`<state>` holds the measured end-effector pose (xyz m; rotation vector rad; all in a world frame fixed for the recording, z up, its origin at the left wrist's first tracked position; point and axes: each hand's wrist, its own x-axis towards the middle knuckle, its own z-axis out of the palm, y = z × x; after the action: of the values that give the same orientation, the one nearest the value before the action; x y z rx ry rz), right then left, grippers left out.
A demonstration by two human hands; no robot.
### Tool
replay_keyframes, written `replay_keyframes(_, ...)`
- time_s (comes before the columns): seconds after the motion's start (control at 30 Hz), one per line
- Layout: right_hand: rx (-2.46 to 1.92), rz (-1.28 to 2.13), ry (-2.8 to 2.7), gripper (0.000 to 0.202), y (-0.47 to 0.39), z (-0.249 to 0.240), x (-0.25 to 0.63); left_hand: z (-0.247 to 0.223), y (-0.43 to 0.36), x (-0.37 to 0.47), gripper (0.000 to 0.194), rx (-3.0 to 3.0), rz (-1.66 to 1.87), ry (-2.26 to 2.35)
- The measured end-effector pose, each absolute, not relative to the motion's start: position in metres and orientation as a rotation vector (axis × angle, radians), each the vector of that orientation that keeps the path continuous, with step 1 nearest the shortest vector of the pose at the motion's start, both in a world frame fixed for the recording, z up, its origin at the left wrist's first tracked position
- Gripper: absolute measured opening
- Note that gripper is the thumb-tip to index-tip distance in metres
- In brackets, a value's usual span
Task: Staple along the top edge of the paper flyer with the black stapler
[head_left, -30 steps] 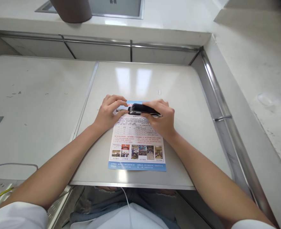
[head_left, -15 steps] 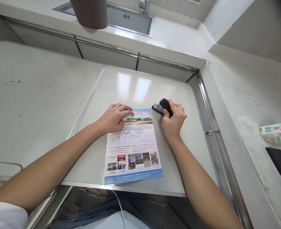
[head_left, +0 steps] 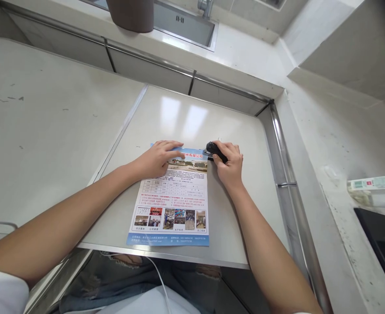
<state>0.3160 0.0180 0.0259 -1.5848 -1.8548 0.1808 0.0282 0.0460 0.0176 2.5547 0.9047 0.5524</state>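
A printed flyer [head_left: 171,205] with a blue border, red and black text and small photos lies on the white table [head_left: 232,226]. My left hand [head_left: 158,158] rests flat over its upper left part, fingers stretched and apart. Wrapped in my right hand [head_left: 230,163] is a black stapler [head_left: 214,150], its front end at the flyer's top right corner. Whether the paper's edge sits between the stapler's jaws, I cannot tell. My palm and fingers hide the stapler's rear.
Behind the table, a brown bin-like container [head_left: 132,15] stands on the counter beside a metal sink [head_left: 186,26] with a tap [head_left: 205,8]. On the right ledge lie a green-and-white packet [head_left: 376,183] and a dark flat panel [head_left: 380,244]. A metal rail [head_left: 279,135] borders the table.
My right hand has brought the stapler left, up against the flyer's top right corner. The flyer has turned slightly, its lower end shifting left. My left hand stays on it.
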Motion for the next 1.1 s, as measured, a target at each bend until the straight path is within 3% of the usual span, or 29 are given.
replay_keyframes(0.37, -1.463, 0.134, -2.041, 0.043, 0.016, 0.023, 0.309, 0.02, 0.043, 0.033, 0.055, 2.602, 0.491, 0.853)
replay_keyframes(1.1, -1.628, -0.023, -2.044, 0.047, 0.01, 0.022, 0.299, 0.016, 0.042, 0.033, 0.044, 2.641, 0.561, 0.93)
